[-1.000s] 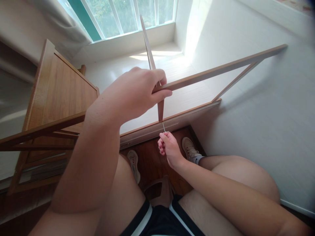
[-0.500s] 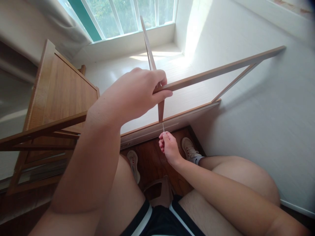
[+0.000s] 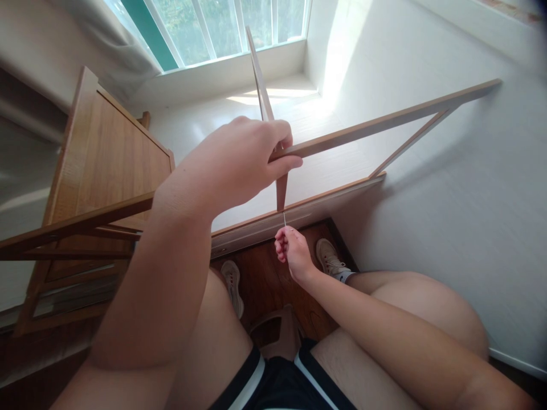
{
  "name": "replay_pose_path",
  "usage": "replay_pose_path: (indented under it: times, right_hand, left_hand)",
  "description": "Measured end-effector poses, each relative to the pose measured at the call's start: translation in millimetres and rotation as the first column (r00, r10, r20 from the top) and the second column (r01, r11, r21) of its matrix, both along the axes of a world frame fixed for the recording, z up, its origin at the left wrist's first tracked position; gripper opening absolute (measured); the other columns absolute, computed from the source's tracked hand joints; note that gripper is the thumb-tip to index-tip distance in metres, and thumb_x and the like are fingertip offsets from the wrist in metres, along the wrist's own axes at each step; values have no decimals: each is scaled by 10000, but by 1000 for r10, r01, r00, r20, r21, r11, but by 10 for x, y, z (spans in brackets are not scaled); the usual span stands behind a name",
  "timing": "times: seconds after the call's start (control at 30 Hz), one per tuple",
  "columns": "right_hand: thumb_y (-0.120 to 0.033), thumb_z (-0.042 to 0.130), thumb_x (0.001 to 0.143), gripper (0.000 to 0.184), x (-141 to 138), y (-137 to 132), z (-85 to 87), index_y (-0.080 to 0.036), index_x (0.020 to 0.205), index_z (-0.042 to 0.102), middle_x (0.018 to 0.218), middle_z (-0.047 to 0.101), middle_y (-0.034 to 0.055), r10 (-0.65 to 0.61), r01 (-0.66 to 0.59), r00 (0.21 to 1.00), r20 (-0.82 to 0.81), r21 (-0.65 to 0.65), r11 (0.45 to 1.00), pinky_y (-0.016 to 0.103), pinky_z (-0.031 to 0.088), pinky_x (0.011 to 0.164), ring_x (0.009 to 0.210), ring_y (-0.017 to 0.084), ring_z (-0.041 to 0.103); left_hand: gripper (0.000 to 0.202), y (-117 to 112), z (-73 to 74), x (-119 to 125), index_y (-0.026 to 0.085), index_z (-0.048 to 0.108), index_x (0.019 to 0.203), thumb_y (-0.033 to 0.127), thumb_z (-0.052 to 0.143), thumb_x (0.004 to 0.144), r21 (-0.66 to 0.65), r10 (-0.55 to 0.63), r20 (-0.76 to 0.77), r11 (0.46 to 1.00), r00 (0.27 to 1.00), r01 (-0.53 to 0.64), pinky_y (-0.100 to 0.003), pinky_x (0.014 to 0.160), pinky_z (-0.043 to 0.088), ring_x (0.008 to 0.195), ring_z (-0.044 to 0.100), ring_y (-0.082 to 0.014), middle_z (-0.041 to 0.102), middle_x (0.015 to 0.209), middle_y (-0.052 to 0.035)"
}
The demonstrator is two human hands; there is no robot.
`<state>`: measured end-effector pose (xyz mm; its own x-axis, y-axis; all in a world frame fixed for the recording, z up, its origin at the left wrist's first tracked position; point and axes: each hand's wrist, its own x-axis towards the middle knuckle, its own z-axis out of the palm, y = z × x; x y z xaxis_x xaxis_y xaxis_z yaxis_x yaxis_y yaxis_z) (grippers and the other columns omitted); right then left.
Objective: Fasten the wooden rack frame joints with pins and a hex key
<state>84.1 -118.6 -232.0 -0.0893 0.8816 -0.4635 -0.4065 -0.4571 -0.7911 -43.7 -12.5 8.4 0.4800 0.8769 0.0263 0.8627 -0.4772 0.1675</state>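
Observation:
My left hand [image 3: 233,162] is closed around a joint of a thin wooden frame [image 3: 384,121], where a long rail meets an upright slat [image 3: 260,85]. The slat's lower end [image 3: 281,196] points down below my fingers. Just under that end, my right hand [image 3: 292,250] pinches a small thin metal tool [image 3: 284,219], whose tip touches the bottom of the slat. I sit with knees apart; both white shoes rest on the dark wooden floor.
A brown wooden cabinet [image 3: 102,171] stands at the left. A white panel [image 3: 256,148] with a wood edge lies beneath the frame, reaching to the window [image 3: 222,23]. A white wall [image 3: 470,188] closes the right side. A stool's edge [image 3: 277,327] shows between my legs.
My right hand has shifted slightly up toward the slat's lower end with the thin tool. My left hand and the frame have barely moved.

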Motion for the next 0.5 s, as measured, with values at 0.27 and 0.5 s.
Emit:
replay_pose_path:
  times: [0.27, 0.5]
  right_hand:
    - [-531, 540, 925, 350, 5, -6, -7, -206, 798, 571, 547, 522, -47, -11, 11, 1000, -8, -1, 1000, 187, 273, 400, 442, 84, 393]
    - [-492, 499, 940, 335, -18, -64, 23, -208, 776, 565, 550, 491, -49, 9, -15, 992, 125, 54, 998, 196, 280, 429, 471, 94, 400]
  left_hand:
    - [408, 0, 4, -5, 276, 686, 1157, 553, 446, 978, -2, -1, 9, 1000, 1000, 1, -384, 777, 418, 824, 629, -253, 715, 840, -54]
    - [410, 0, -4, -8, 276, 688, 1149, 557, 444, 975, -11, 5, 15, 1000, 1000, -5, -384, 794, 419, 849, 635, -258, 709, 837, -54]
